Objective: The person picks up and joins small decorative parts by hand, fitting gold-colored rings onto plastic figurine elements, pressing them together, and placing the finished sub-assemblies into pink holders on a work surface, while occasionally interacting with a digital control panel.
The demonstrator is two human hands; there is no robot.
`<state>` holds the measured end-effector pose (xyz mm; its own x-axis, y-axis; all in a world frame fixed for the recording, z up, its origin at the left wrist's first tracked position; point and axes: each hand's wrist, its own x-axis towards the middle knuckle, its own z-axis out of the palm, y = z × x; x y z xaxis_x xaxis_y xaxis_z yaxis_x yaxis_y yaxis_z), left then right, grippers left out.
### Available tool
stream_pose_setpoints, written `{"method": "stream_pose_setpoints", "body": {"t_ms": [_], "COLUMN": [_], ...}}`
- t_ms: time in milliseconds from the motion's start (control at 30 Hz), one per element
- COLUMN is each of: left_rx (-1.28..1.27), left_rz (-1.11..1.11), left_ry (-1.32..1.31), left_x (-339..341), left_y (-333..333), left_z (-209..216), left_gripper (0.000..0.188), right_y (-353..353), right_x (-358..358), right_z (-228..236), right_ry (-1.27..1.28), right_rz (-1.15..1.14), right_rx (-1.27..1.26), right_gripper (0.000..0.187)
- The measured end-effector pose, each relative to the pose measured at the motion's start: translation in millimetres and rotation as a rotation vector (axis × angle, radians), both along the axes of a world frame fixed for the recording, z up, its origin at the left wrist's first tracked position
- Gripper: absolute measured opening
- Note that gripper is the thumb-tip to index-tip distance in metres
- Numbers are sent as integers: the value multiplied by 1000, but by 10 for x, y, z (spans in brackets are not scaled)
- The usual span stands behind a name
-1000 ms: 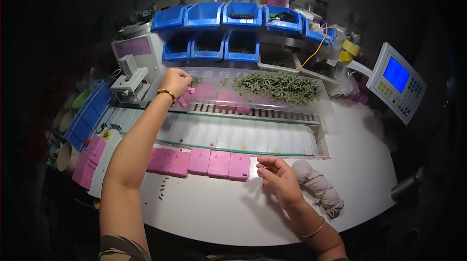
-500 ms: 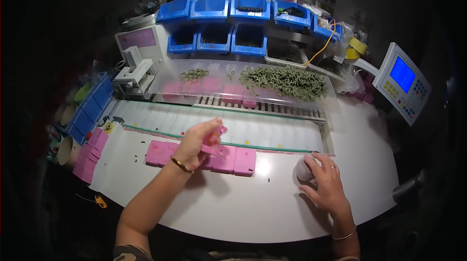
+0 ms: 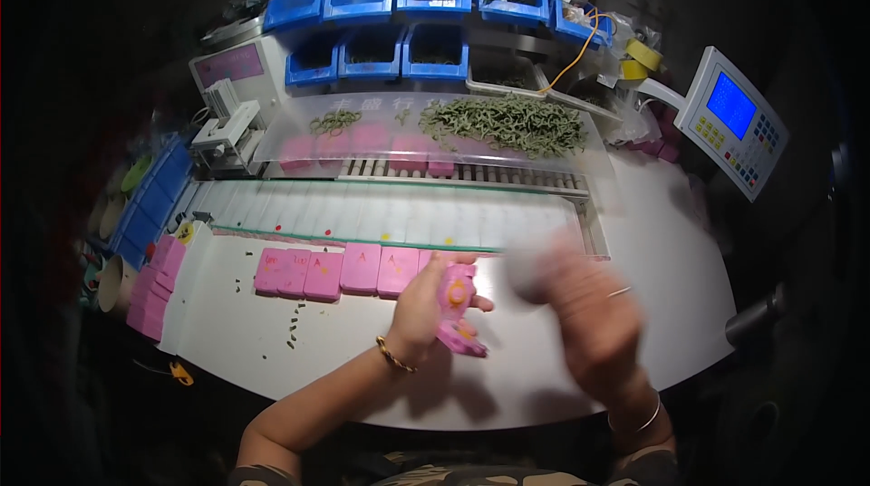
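The left hand [image 3: 419, 307] is holding a pink piece [image 3: 450, 309] over the near part of the white table [image 3: 362, 377], its fingers wrapping round from behind; the piece is showing an upper and a lower part, each bearing an orange-yellow patch; the right hand [image 3: 594, 318] is appearing as a blur above the table, to the right of the pink piece and apart from it; its fingers are closing around a grey bundle [image 3: 524, 276], though the blur is hiding exactly how they are lying on it; a beaded bracelet [image 3: 396, 355] is circling the left wrist, and a thin bangle [image 3: 634, 416] the right; a row of pink blocks [image 3: 361, 267] is lying flat to the left of the left hand, its right end partly hidden behind that hand; small dark bits [image 3: 292, 330] are lying scattered on the table in front of the row; beyond it a pale glossy strip [image 3: 426, 214] is running across the table; farther back, a translucent sheet [image 3: 281, 137] is bearing a large heap of green pieces [image 3: 507, 124]; blue bins [image 3: 370, 58] are standing in two tiers behind that; at the right a keypad panel [image 3: 736, 119] is showing a blue screen.
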<state>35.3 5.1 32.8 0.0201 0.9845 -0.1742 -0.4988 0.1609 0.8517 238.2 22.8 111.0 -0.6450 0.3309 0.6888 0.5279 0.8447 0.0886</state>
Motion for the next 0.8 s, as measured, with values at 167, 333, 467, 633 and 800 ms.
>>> {"method": "stream_pose_setpoints", "body": {"t_ms": [167, 333, 467, 633, 800], "left_rx": [230, 31, 556, 438, 159], "left_rz": [21, 29, 143, 288, 159], "left_ry": [285, 40, 323, 326, -201], "left_x": [-9, -170, -97, -358, -486], "left_y": [-103, -52, -119, -105, -17], "left_z": [-155, -64, 45, -122, 9], "left_gripper": [48, 49, 43, 46, 50], "right_y": [-149, -137, -386, -114, 146], "right_x": [-115, -140, -280, 80, 527], "right_z": [-134, 78, -216, -355, -495], "right_ry": [-244, 11, -272, -410, -458], "right_rz": [122, 26, 86, -36, -348], "right_rx": [-149, 52, -93, -208, -233], "right_gripper": [47, 43, 45, 52, 53]}}
